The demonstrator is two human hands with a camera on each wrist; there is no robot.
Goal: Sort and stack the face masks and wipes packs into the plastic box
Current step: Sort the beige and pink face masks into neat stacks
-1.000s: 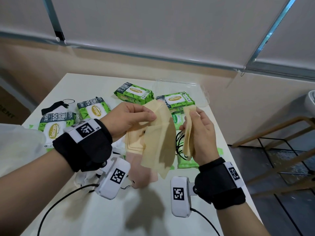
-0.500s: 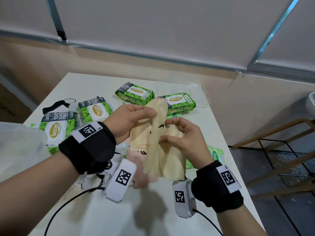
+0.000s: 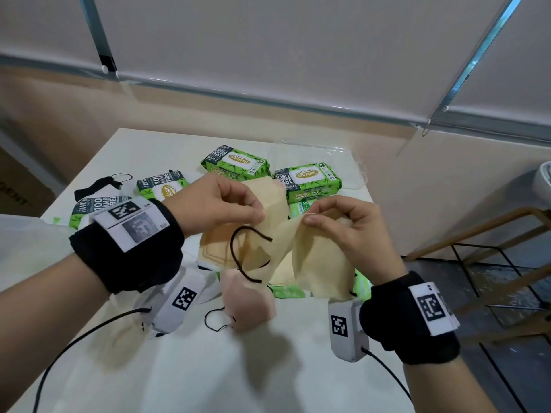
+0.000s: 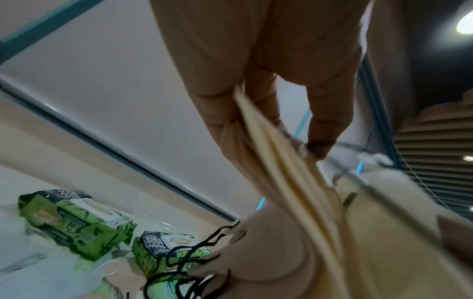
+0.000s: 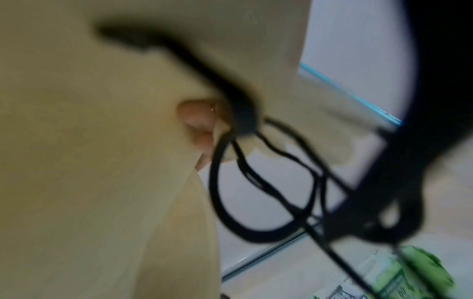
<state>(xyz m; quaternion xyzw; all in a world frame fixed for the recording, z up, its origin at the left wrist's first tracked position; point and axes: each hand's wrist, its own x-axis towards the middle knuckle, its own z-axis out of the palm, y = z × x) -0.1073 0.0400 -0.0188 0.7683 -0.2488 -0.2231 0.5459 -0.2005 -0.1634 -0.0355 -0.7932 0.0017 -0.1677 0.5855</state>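
Above the white table (image 3: 208, 368) both hands hold beige face masks (image 3: 262, 242) with black ear loops. My left hand (image 3: 226, 204) pinches the top of several beige masks (image 4: 286, 182) between thumb and fingers. My right hand (image 3: 337, 222) pinches the edge of a beige mask (image 3: 322, 263) that hangs down; in the right wrist view this mask (image 5: 102, 161) fills the frame beside blurred black loops (image 5: 256, 192). A pink mask (image 3: 247, 299) lies on the table below. Green wipes packs (image 3: 235, 162) (image 3: 307, 180) (image 3: 162, 186) lie behind. The clear plastic box (image 3: 343, 162) stands at the far right.
A black mask (image 3: 98, 186) lies at the table's far left, next to another wipes pack (image 3: 89, 210). Light green wipes packs (image 3: 301, 210) lie under the hands. A wooden rack (image 3: 483, 257) stands off the table's right edge. Cables trail from both wrist cameras.
The hands have come closer together at the masks' tops. My right hand rose from the middle of the masks to pinch an upper edge; a black ear loop now hangs in front.
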